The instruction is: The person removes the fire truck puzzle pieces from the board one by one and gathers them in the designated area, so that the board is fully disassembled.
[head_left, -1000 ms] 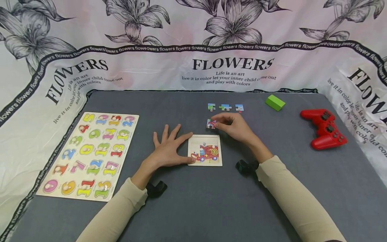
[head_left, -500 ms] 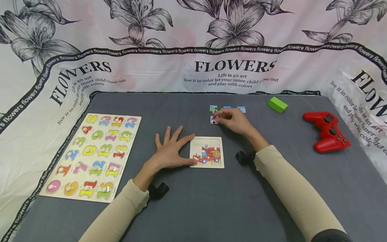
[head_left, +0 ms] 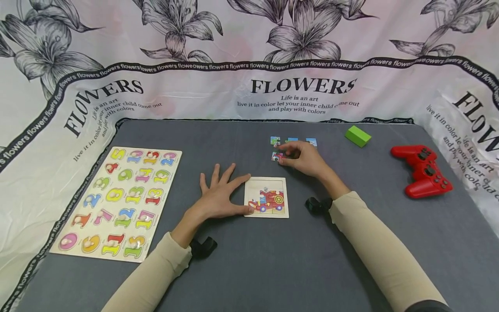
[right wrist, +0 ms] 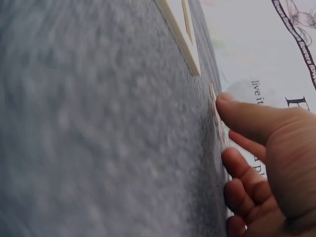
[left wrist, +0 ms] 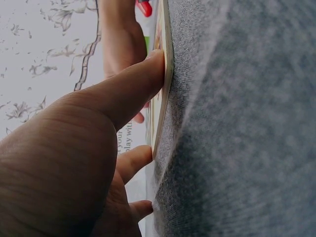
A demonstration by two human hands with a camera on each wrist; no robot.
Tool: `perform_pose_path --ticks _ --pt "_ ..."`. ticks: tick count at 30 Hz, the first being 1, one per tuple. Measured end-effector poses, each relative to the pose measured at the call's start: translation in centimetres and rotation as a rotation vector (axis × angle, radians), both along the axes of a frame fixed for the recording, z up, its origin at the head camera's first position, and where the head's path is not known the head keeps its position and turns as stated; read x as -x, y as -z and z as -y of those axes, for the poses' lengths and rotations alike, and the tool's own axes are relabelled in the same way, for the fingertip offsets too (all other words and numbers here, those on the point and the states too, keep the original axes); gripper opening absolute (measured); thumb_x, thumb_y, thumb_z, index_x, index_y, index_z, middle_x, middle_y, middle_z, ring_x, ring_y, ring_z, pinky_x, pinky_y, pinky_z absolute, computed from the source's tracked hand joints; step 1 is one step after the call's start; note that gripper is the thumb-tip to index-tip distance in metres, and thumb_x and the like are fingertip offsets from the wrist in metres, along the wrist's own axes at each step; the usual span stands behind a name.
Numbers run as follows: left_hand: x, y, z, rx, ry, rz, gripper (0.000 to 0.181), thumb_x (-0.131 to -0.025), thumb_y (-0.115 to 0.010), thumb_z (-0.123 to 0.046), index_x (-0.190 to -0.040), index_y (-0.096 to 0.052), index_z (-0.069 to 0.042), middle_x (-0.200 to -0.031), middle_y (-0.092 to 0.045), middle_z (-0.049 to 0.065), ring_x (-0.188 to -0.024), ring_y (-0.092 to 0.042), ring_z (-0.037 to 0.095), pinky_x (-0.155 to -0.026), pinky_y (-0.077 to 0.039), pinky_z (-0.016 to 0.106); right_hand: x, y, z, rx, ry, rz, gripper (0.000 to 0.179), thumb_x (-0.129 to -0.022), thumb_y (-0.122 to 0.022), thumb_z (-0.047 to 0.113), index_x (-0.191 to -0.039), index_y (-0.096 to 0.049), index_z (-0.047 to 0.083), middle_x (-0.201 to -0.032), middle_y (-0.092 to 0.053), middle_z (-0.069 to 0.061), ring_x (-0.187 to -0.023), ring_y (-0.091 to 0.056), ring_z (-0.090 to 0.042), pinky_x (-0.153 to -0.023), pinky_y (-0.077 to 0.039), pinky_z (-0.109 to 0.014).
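Past the far edge of the wooden puzzle tray (head_left: 255, 184), toward the far edge of the desk (head_left: 241, 268), lies a red puzzle piece (head_left: 276, 156). It sits a little right of the tray's middle line, apart from it, roughly square with no clear long axis. That gap between piece and tray is, I judge, the relation that matters most. The right hand (head_left: 306, 159) is the nearer one: it comes from the right, thumb and forefinger seemingly pinching the piece's right side, so the piece lies just left of the palm, at the fingertips. The left hand (head_left: 216, 198) is spread flat, grasping nothing, its thumb resting by the tray's near left corner and forefinger at the far left corner. Another piece (head_left: 275, 140) lies just beyond the red one.
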State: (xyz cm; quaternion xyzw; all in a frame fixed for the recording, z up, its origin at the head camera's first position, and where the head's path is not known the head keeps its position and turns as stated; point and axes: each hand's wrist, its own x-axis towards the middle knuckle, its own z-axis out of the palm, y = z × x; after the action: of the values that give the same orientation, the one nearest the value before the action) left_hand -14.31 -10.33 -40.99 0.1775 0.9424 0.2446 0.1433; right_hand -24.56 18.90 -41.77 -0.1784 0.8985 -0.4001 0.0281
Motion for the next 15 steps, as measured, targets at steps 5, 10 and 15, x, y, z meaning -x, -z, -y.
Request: perform_pose_path --ticks 5,10,15 --pt "0.03 -0.05 -0.01 -0.003 -0.002 -0.001 0.093 -0.079 -0.078 -0.062 -0.159 -0.037 -0.036 -0.174 -0.006 0.007 -0.157 0.016 0.043 -0.113 0.017 0.075 -0.11 0.34 0.09 -0.059 0.040 -0.070 0.037 -0.085 -0.083 0.021 -0.116 -0.075 0.004 -0.103 -0.066 -0.017 -0.089 -0.058 -0.028 -0.082 -0.039 -0.036" --pt "0.02 -0.10 0.00 -0.002 -0.001 0.002 0.094 -0.079 -0.078 -0.063 -0.159 -0.036 -0.036 -0.174 -0.005 0.007 -0.157 0.016 0.043 -0.113 0.017 0.075 -0.14 0.56 0.29 -0.062 0.069 -0.085 0.032 -0.085 -0.083 0.020 -0.112 -0.077 0.005 -0.102 -0.066 -0.017 -0.094 -0.058 -0.030 -0.089 -0.035 -0.044" --pt "0.00 -0.07 0.01 -0.006 0.001 0.001 0.094 -0.079 -0.078 -0.062 -0.159 -0.036 -0.036 -0.174 -0.005 0.006 -0.157 0.016 0.043 -0.114 0.017 0.075 -0.09 0.75 0.50 -0.082 0.093 -0.112 0.030 -0.086 -0.083 0.021 -0.112 -0.078 0.007 -0.100 -0.067 -0.016 -0.093 -0.058 -0.029 -0.089 -0.030 -0.047"
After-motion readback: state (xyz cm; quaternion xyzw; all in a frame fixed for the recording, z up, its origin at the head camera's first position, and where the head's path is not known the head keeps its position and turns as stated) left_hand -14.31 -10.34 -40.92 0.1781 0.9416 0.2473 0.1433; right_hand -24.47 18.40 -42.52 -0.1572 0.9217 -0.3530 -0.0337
